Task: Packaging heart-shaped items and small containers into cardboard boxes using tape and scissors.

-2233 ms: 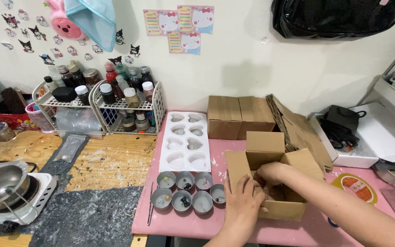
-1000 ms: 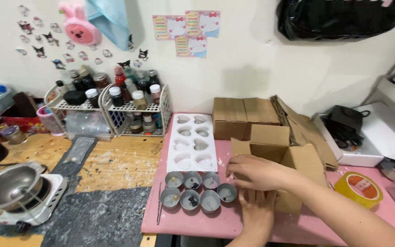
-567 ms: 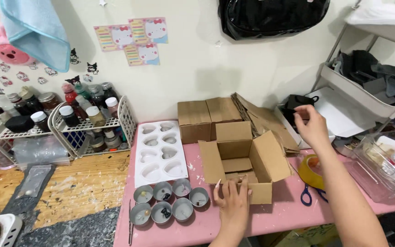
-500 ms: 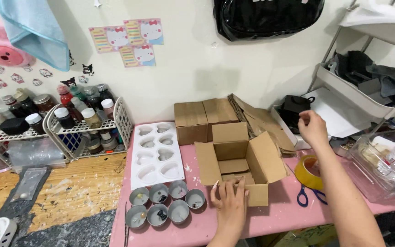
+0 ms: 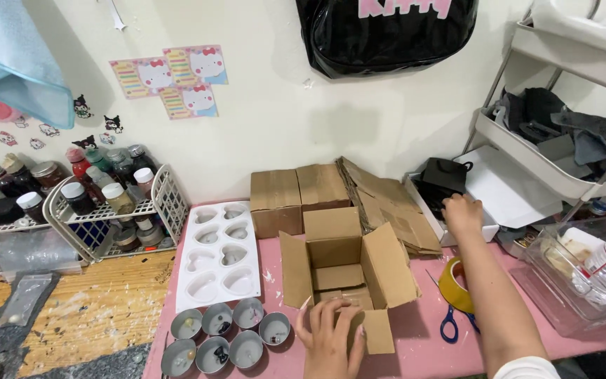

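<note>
An open cardboard box stands on the pink table with its flaps spread. My left hand rests flat on the box's near flap, fingers apart. My right hand reaches far right and touches a small black bag lying in a white tray. A yellow tape roll and blue-handled scissors lie under my right forearm.
A white heart-shaped mould and several small metal cups sit left of the box. Closed cardboard boxes and flat cardboard stand behind. A wire rack of bottles is at left, a shelf cart and clear bin at right.
My right hand left the box and reached out right to the black bag. The view swung to the right; my left hand stayed on the box's front.
</note>
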